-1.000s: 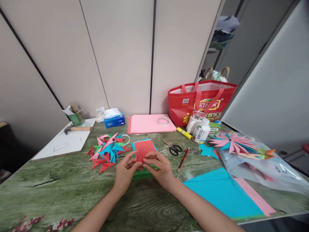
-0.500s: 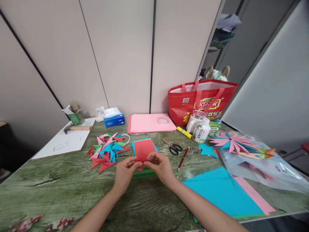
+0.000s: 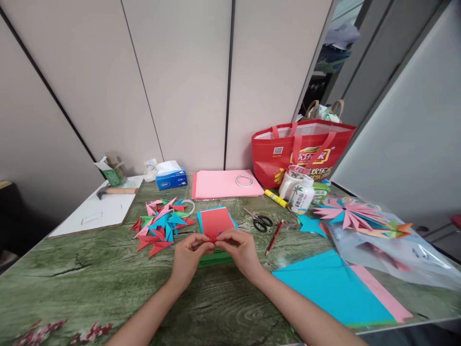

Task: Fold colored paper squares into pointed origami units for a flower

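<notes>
Between my fingertips is a small folded piece of red paper [image 3: 213, 239], mostly covered by the fingers. My left hand [image 3: 189, 252] pinches its left side, and my right hand [image 3: 240, 250] pinches the right side. Both hands are held over the near part of a stack of coloured paper [image 3: 217, 219], with a red sheet on top and blue and green edges showing. To the left of my left hand lies a pile of folded paper points [image 3: 163, 223] in pink, blue, red and green. Scissors [image 3: 260, 221] and a dark red pencil [image 3: 274, 237] lie beyond and right of my right hand.
Pink sheets [image 3: 219, 185] with a tape roll [image 3: 244, 180] lie at the back, beside a red bag [image 3: 273, 161]. A glue stick [image 3: 275, 198], a white jar [image 3: 301, 196], blue paper [image 3: 331, 286] and a paper star [image 3: 345, 211] are rightward. Leftward are a tissue box [image 3: 171, 179] and hammer [image 3: 118, 191].
My fingertips have drawn closer together on the red paper, so less of it shows. The view has shifted very slightly; the other things lie where they were.
</notes>
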Demonstrator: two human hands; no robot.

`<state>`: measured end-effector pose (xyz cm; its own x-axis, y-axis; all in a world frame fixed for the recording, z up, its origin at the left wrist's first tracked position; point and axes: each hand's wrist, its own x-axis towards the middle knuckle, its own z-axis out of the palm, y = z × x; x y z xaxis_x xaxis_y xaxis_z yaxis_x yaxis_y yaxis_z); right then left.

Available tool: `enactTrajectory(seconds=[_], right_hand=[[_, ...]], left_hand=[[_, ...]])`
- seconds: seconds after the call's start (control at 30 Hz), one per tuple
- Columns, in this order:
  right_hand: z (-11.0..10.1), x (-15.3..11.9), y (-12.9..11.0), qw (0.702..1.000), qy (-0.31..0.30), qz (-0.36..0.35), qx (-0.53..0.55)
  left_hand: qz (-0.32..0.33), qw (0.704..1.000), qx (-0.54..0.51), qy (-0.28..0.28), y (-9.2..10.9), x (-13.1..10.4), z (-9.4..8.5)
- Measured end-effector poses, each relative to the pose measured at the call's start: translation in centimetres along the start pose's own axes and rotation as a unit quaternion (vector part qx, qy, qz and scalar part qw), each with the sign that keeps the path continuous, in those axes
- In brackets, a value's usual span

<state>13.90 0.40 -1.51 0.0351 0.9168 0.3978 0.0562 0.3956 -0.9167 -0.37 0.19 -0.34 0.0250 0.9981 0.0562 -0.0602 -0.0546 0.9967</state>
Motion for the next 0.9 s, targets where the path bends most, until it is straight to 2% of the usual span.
enactTrajectory(seconds=[0.17,0.3,0.43,0.6,0.9], right_hand=[[0.32,0.28,0.09,0.991,0.004,0.099,0.094],[0.20,0.52,0.14,0.985,-0.021,0.138,0.106],[0.04,0.58,0.26,0.981,-0.034,0.137,0.132],[0.12,0.51,0.65,0.982,-0.052,0.132,0.126],[0.37,0.31,0.93,0.982,-0.112,0.133,0.077]], left_hand=[[0.015,0.999,0.034,-0.008,0.34,-0.28,0.08],[0.030,0.999,0.040,-0.015,0.32,-0.55,0.09],[0.038,0.998,0.042,-0.024,0.18,-0.57,0.05],[0.013,0.999,0.022,-0.026,0.11,-0.36,0.04],[-0.057,0.992,-0.035,-0.104,0.63,-0.09,0.05]])
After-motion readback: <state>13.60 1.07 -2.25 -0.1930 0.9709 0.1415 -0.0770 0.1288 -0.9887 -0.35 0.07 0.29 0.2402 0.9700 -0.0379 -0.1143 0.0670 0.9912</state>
